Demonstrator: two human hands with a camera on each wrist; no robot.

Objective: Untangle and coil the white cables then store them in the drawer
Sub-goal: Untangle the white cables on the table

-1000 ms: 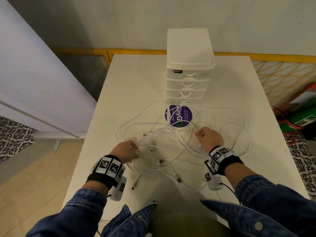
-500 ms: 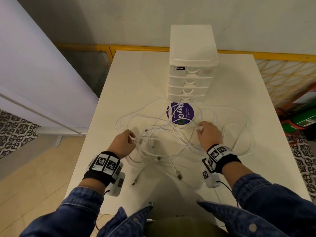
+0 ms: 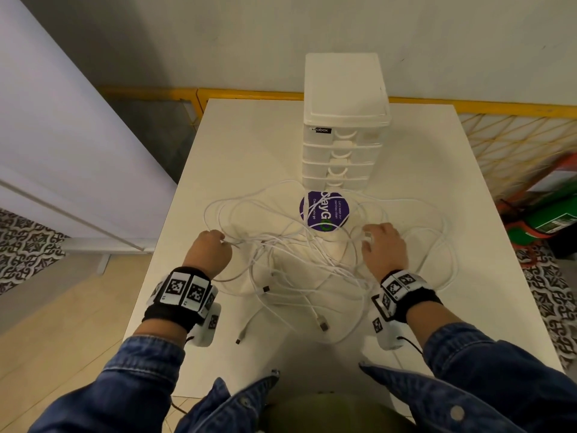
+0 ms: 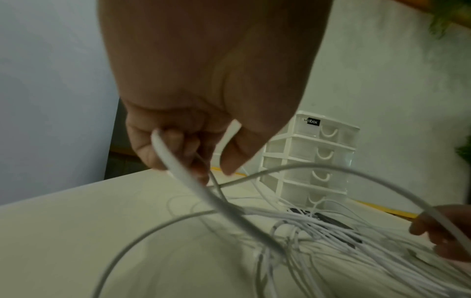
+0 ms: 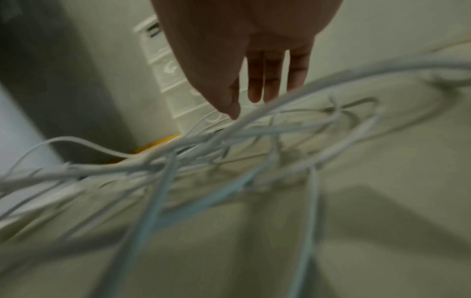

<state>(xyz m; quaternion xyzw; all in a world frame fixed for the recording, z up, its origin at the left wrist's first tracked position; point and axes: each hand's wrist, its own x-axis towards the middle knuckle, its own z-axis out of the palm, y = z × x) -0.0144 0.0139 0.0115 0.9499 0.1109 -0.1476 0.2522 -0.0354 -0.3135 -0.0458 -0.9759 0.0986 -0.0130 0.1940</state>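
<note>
Progress: early; thin white cables (image 3: 299, 260) lie in one tangled heap mid white tabletop (image 3: 249, 145), none coiled, none stored.
Left to do: separate each cable, coil, open a drawer, put them in.
Drawer unit: small white plastic drawer tower (image 3: 343, 120) at the far side of the tabletop, all drawers look closed; cable loops reach its base.
Left hand (image 3: 210, 250): at the tangle's left edge, fingers curled round a cable strand.
Right hand (image 3: 384, 248): at the tangle's right side, fingers straight and spread on the cables, nothing gripped.
Sticker: round purple label (image 3: 324, 210) under the loops.
Head view: whole heap, loose plug ends near the front.
Left wrist view: the pinch itself.
Right wrist view: blurred; straight fingers (image 5: 270, 80) above strands.
</note>
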